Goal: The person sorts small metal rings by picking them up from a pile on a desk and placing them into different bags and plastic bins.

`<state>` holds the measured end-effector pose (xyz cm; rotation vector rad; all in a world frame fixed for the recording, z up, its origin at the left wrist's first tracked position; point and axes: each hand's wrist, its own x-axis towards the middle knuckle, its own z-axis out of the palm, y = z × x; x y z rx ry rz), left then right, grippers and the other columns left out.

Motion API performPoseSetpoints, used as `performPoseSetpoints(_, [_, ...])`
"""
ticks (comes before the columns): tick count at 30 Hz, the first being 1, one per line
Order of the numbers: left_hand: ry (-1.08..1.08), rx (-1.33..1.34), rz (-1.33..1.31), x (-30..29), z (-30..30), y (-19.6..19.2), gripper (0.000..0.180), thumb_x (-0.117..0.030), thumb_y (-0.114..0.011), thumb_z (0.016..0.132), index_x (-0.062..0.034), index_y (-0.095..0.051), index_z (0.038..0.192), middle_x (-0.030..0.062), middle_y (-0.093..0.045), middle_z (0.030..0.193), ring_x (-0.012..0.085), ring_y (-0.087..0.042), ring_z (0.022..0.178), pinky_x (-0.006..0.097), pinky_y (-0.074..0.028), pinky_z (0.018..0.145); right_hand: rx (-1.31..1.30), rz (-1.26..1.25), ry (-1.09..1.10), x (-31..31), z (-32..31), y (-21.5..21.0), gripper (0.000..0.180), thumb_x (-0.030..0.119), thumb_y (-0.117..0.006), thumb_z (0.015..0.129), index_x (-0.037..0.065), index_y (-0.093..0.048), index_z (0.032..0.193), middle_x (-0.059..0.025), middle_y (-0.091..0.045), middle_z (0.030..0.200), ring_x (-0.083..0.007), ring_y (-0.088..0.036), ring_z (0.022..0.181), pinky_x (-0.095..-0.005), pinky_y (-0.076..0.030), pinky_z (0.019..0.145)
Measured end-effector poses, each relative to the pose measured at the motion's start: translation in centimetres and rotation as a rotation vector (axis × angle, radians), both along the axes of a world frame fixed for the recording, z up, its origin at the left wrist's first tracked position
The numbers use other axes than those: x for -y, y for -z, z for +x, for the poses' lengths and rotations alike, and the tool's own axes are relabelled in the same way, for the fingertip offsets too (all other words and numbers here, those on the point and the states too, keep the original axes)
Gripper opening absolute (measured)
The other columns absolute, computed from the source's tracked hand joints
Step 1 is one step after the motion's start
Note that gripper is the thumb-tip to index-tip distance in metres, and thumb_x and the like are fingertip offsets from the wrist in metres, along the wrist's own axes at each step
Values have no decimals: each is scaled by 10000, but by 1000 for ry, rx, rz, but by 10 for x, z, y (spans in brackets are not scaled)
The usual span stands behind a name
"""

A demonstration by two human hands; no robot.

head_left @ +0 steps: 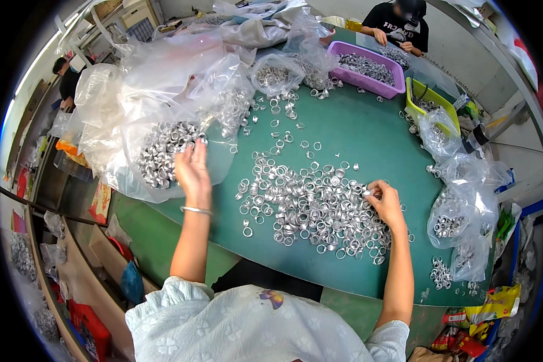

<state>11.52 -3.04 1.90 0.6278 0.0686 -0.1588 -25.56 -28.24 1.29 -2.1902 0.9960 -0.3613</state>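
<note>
A broad heap of silver metal rings (320, 205) is spread over the green table in front of me. At its right side my right hand (386, 202) is closed in a pinch on a ring (368, 192). My left hand (193, 169), a bangle on its wrist, reaches to the opened clear plastic bag (117, 154) on the left. Its fingers are stretched out at the edge of the ring pile (163, 154) in that bag. A ring shows by the fingertips, though I cannot make out a grip on it.
A purple basket (368, 67) and a yellow-green basket (433, 108), both with metal pieces, stand at the far right. More clear bags (455, 205) of rings line the right edge. A person (398, 27) works across the table; another (68, 81) is far left.
</note>
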Motion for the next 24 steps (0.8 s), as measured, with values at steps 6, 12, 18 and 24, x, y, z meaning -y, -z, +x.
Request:
performPoseSetpoints(6, [801, 943, 819, 75, -114, -21, 261, -86, -583, 853, -17, -596, 1105, 88, -611, 1048, 154, -615, 895, 283, -506, 753, 693, 551, 215, 4, -14, -3, 159, 29, -515, 821, -9, -583, 960, -48, -578, 822, -130, -514, 652, -253, -413, 557])
performPoseSetpoints(12, [681, 1490, 1234, 147, -144, 27, 303, -70, -660, 735, -33, -609, 1031, 139, -555, 1082, 316, -504, 1046, 393, -416, 889, 643, 751, 179, -4, 30, -17, 207, 82, -564, 810, 4, -611, 997, -30, -515, 831, -132, -487, 655, -257, -399, 541])
performPoseSetpoints(18, [736, 1617, 1300, 168, -138, 38, 303, -96, -672, 720, -34, -607, 1009, 117, -572, 1034, 302, -525, 983, 393, -425, 840, -16, -302, -13, -1, 78, 14, 166, 187, -677, 769, 70, -651, 884, -108, -554, 907, -301, -582, 815, -403, -464, 708])
performPoseSetpoints(24, [1265, 626, 656, 162, -137, 14, 241, -4, -553, 721, 8, -598, 958, 111, -563, 909, 266, -533, 935, 355, -447, 837, 925, 1004, 201, 4, 46, -15, 148, 172, -595, 857, 41, -544, 810, -73, -566, 754, -150, -523, 586, -228, -382, 423])
